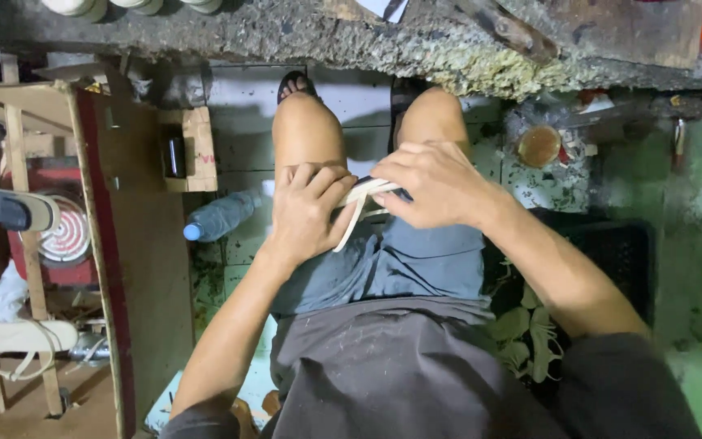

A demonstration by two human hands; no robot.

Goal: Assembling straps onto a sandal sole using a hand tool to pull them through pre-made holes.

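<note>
Head view: the person sits with bare knees pointing toward the far edge of the scene, both hands meeting over the lap. The left hand (306, 207) rests on the left thigh with its fingers curled shut around one end of a cream strap (357, 205). The right hand (436, 183) pinches the strap's other end between thumb and fingers, just above the gap between the thighs. The strap runs between the two grips, and a loose loop hangs down below the left hand's knuckles. Something dark lies under the right fingers; what it is cannot be told. A plastic bottle (221, 215) with a blue cap lies on the tiled floor (245, 102), left of the left hand.
</note>
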